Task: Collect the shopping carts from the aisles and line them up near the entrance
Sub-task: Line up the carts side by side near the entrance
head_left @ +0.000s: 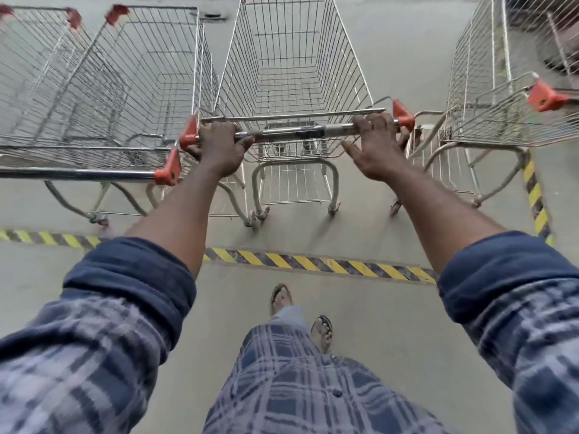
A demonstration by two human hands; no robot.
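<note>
Left hand (221, 148), right hand (374, 145) hold handle (294, 132), carts (125, 89) flanking

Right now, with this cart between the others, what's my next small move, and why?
Probably let go of the handle: the middle cart stands between the left cart and right cart, rear wheels beyond the striped tape, roughly level with theirs. Left hand and right hand grip it.

One head view (wide-angle) looks forward and steeply down from standing height, close behind the cart (291, 73), over the floor (391, 324).
</note>
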